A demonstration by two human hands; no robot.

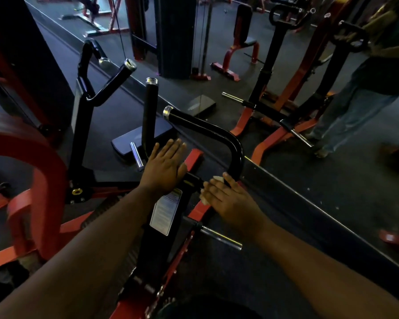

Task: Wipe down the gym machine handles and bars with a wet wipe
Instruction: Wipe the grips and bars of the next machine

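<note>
The right hand (230,199) presses the wet wipe (205,199) flat-fingered at the base of the curved black handle (217,131). The left hand (164,166) hovers spread, left of that handle. Best wrap the wipe round the handle and slide upward.

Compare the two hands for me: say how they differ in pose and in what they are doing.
The left hand is flat with straight, spread fingers and holds nothing; the right hand has a white wet wipe under its fingers. The left hand lies over the machine's centre post; the right hand is against the lower end of the curved black handle. The left hand is further forward; the right hand is nearer the camera. Both are bare, back up.
</note>
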